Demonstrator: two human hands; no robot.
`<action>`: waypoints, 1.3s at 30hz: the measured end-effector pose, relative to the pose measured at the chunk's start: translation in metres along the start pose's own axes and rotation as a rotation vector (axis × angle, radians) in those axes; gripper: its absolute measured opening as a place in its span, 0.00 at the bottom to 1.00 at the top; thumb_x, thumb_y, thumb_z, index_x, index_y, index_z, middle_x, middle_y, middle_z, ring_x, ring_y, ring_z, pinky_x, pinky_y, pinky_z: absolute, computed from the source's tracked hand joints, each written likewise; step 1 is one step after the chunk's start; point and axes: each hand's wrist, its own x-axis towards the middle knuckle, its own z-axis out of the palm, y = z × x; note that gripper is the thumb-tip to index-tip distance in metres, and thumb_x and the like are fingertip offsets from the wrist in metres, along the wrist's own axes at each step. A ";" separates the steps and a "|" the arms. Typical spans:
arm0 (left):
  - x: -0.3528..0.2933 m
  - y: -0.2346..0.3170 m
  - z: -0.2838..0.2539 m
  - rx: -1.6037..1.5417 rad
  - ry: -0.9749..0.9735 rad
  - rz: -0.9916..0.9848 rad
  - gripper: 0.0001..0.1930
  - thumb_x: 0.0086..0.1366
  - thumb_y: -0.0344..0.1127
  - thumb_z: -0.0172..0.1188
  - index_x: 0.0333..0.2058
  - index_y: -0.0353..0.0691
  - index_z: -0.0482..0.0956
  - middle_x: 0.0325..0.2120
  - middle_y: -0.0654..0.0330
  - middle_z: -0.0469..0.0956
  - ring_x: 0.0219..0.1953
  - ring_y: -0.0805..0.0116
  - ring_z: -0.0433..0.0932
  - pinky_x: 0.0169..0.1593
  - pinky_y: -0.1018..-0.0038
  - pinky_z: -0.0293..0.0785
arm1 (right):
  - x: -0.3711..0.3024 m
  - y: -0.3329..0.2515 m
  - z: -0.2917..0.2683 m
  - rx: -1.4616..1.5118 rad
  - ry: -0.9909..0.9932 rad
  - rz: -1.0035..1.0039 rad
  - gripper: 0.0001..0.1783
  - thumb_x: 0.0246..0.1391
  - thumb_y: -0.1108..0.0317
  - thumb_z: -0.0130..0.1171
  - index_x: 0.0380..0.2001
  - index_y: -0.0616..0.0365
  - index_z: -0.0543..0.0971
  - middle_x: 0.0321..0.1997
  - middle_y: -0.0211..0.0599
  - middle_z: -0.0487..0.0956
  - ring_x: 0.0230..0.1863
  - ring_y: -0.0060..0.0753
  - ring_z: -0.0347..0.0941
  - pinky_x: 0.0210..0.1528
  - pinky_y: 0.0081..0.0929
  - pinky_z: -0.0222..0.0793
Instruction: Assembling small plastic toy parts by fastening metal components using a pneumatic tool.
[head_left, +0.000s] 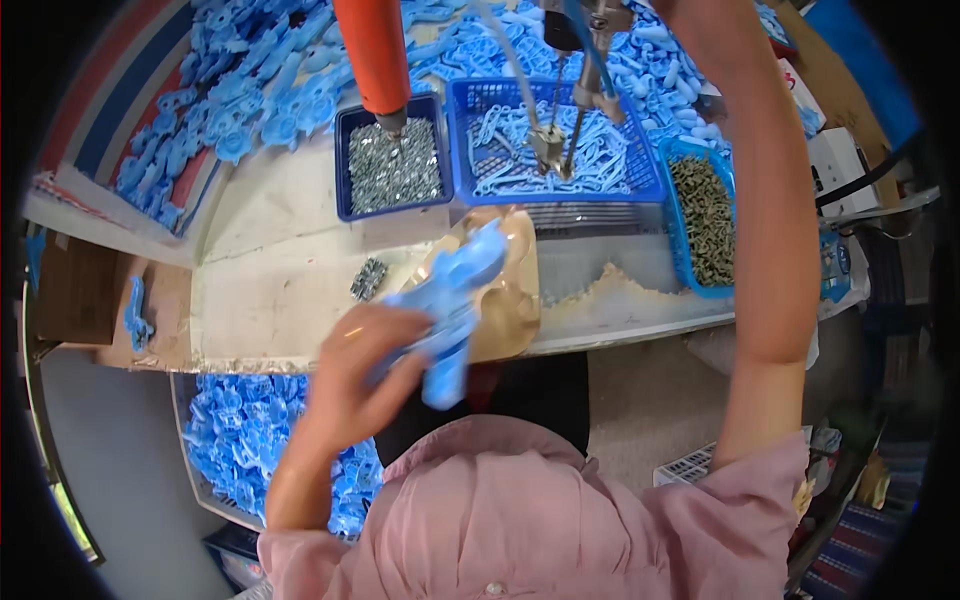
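My left hand [375, 365] is closed round a light-blue moulded plastic part [455, 290], blurred by motion. The part is tilted above a tan moulded tray-like fixture [518, 320] at the table's near edge. My right arm stretches to the far right, past the heap of blue plastic pieces [655, 75]. Only a bit of my right hand [695, 25] shows at the top edge, with its fingers out of sight. An orange power screwdriver [375, 50] hangs tip down over a dark blue bin of small silver metal pieces [395, 170].
A blue basket [655, 190] holds light-blue plastic strips under a metal spindle tool [550, 145]. To its right stands a turquoise tray [680, 265] of screws. Small metal pieces [369, 278] lie on the table. Below, left, is a crate of blue parts [245, 440].
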 end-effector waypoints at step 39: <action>0.066 -0.003 0.114 0.166 0.000 0.412 0.22 0.56 0.31 0.72 0.51 0.40 0.82 0.47 0.58 0.82 0.38 0.59 0.83 0.39 0.68 0.81 | -0.138 0.146 -0.119 -0.415 -0.177 0.775 0.20 0.69 0.55 0.52 0.44 0.61 0.83 0.37 0.38 0.83 0.37 0.30 0.81 0.38 0.29 0.78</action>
